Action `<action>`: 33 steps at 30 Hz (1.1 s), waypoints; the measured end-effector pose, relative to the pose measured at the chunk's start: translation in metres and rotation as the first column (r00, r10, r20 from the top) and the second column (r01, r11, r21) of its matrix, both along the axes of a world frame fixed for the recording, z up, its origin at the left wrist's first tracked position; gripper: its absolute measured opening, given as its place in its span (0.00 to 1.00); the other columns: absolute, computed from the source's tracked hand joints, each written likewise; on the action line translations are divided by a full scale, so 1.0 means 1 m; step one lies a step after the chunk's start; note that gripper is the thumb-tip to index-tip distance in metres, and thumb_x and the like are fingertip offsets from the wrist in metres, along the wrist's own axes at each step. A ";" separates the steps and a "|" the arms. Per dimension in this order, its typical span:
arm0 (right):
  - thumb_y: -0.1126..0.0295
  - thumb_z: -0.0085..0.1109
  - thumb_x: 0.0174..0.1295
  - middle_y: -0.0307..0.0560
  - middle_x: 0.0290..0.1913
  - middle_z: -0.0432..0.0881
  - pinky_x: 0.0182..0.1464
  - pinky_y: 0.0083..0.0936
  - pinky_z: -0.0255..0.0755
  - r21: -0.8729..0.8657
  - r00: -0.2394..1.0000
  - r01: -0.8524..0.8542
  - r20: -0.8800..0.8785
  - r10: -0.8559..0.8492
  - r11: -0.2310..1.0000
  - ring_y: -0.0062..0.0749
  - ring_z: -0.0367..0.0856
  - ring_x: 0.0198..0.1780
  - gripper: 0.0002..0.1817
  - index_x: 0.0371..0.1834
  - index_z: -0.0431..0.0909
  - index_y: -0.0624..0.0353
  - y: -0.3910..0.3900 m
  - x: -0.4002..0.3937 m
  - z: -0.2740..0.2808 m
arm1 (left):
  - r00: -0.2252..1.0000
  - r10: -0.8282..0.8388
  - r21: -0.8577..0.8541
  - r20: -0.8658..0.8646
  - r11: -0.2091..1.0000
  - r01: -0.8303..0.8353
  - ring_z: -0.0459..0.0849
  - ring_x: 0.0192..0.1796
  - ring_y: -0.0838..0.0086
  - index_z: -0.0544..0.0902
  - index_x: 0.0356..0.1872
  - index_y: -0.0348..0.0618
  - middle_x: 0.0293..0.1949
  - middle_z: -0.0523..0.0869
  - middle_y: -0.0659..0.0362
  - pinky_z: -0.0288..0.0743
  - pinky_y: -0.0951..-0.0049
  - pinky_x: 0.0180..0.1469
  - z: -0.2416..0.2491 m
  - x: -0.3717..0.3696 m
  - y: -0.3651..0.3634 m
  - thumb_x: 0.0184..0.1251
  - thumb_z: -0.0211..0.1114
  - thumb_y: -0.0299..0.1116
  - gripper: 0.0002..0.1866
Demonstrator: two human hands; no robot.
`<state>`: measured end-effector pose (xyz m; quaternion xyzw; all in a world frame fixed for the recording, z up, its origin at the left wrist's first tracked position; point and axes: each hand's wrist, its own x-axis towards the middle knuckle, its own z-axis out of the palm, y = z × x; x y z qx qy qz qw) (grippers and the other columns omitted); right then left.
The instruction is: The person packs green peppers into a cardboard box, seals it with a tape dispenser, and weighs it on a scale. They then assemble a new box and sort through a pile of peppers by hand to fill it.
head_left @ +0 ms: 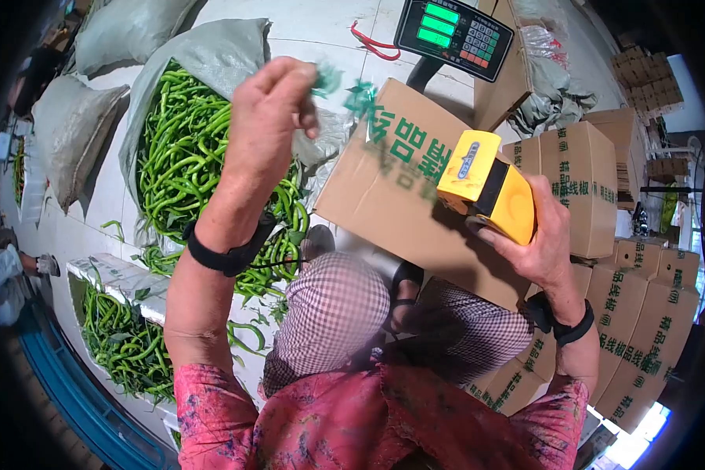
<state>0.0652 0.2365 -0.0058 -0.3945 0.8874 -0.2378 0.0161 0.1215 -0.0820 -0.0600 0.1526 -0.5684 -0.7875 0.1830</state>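
Note:
My left hand (278,98) is raised above the peppers' side of the box, its fingers pinched at a crumpled, blurred strip of clear tape with green print (327,80). My right hand (542,239) grips a yellow tape dispenser (497,188) over the right part of a cardboard box (368,180). The box lies in front of my knees, its top face showing large green characters. More green-printed tape (360,98) shows at the box's far left corner.
An open sack (211,39) of green peppers (184,149) lies at left, with loose peppers beside it. A foam box (117,278) holds more. Full sacks (70,129) stand behind. A scale display (454,35) is beyond the box. Stacked printed cartons (642,313) stand at right.

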 end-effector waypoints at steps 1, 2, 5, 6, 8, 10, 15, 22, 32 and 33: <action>0.59 0.81 0.41 0.55 0.37 0.82 0.41 0.38 0.77 -0.011 0.999 0.028 0.041 -0.028 1.000 0.52 0.84 0.38 0.35 0.50 0.72 0.61 -0.001 0.000 0.000 | 0.992 0.128 0.020 0.004 0.992 -0.128 0.71 0.20 0.83 0.81 0.32 0.39 0.20 0.72 0.66 0.68 0.79 0.23 0.001 0.001 -0.009 0.70 0.63 0.33 0.09; 0.59 0.81 0.41 0.55 0.37 0.82 0.41 0.38 0.77 -0.007 0.999 0.025 0.046 -0.025 1.000 0.52 0.84 0.38 0.35 0.50 0.72 0.61 -0.003 0.000 -0.001 | 0.997 0.065 0.063 -0.047 0.996 -0.062 0.70 0.20 0.83 0.81 0.32 0.39 0.20 0.72 0.67 0.68 0.79 0.24 -0.008 0.007 -0.020 0.69 0.63 0.33 0.08; 0.58 0.81 0.42 0.56 0.36 0.81 0.40 0.40 0.77 0.030 1.000 -0.003 -0.005 0.003 1.000 0.54 0.83 0.37 0.35 0.49 0.72 0.61 -0.009 0.000 0.001 | 0.993 0.103 0.093 0.056 0.990 -0.108 0.68 0.20 0.83 0.80 0.31 0.40 0.20 0.70 0.68 0.68 0.79 0.24 -0.035 0.010 -0.024 0.69 0.64 0.33 0.08; 0.57 0.81 0.42 0.57 0.35 0.81 0.40 0.41 0.77 0.056 1.000 -0.005 -0.005 0.005 0.998 0.55 0.83 0.37 0.35 0.48 0.72 0.61 -0.011 -0.002 0.001 | 0.995 0.080 0.117 0.063 0.989 -0.087 0.68 0.20 0.83 0.80 0.31 0.41 0.19 0.70 0.68 0.67 0.79 0.24 -0.042 0.010 -0.026 0.69 0.64 0.33 0.08; 0.56 0.81 0.42 0.57 0.35 0.80 0.39 0.42 0.77 0.085 1.000 -0.013 -0.003 0.014 0.996 0.56 0.82 0.37 0.35 0.48 0.71 0.62 -0.016 -0.003 0.001 | 0.995 0.063 0.146 0.071 0.987 -0.073 0.68 0.20 0.83 0.79 0.30 0.42 0.19 0.69 0.69 0.67 0.79 0.24 -0.050 0.012 -0.030 0.69 0.64 0.33 0.08; 0.56 0.81 0.42 0.58 0.35 0.80 0.39 0.43 0.77 0.107 1.000 0.002 -0.003 -0.002 0.994 0.58 0.82 0.37 0.35 0.48 0.71 0.62 -0.018 -0.002 0.002 | 0.997 0.043 0.104 0.069 0.993 -0.050 0.67 0.21 0.85 0.78 0.32 0.44 0.21 0.68 0.70 0.66 0.81 0.24 -0.055 0.012 -0.031 0.72 0.62 0.33 0.07; 0.55 0.79 0.44 0.58 0.34 0.80 0.38 0.43 0.77 0.154 1.000 -0.007 -0.009 0.009 0.988 0.58 0.82 0.37 0.34 0.47 0.71 0.63 -0.031 0.001 0.005 | 0.993 0.013 0.142 0.113 0.989 -0.029 0.67 0.21 0.84 0.77 0.32 0.45 0.21 0.68 0.71 0.65 0.80 0.24 -0.086 0.014 -0.037 0.72 0.62 0.33 0.08; 0.54 0.77 0.46 0.61 0.38 0.83 0.41 0.43 0.78 0.217 0.986 0.055 0.144 -0.088 0.975 0.60 0.84 0.41 0.35 0.52 0.72 0.62 -0.049 -0.008 0.012 | 0.959 -0.064 0.000 0.278 0.998 0.066 0.71 0.21 0.84 0.77 0.27 0.44 0.18 0.71 0.69 0.66 0.79 0.21 -0.140 0.002 -0.007 0.72 0.60 0.37 0.13; 0.58 0.79 0.44 0.60 0.37 0.83 0.41 0.43 0.77 0.183 0.990 -0.002 0.141 -0.024 0.983 0.61 0.83 0.40 0.33 0.50 0.73 0.62 -0.050 -0.011 0.005 | 0.937 -0.182 -0.752 0.298 0.560 0.348 0.82 0.37 0.40 0.78 0.33 0.37 0.31 0.84 0.41 0.75 0.47 0.40 -0.147 -0.025 0.002 0.72 0.54 0.41 0.16; 0.59 0.79 0.44 0.60 0.37 0.83 0.41 0.43 0.77 0.209 0.990 0.021 0.133 -0.049 0.978 0.61 0.83 0.40 0.33 0.49 0.73 0.62 -0.050 -0.011 0.005 | 0.915 -0.191 -0.745 0.356 0.533 0.402 0.82 0.38 0.39 0.78 0.37 0.39 0.32 0.84 0.41 0.75 0.46 0.42 -0.151 -0.026 0.003 0.73 0.52 0.42 0.16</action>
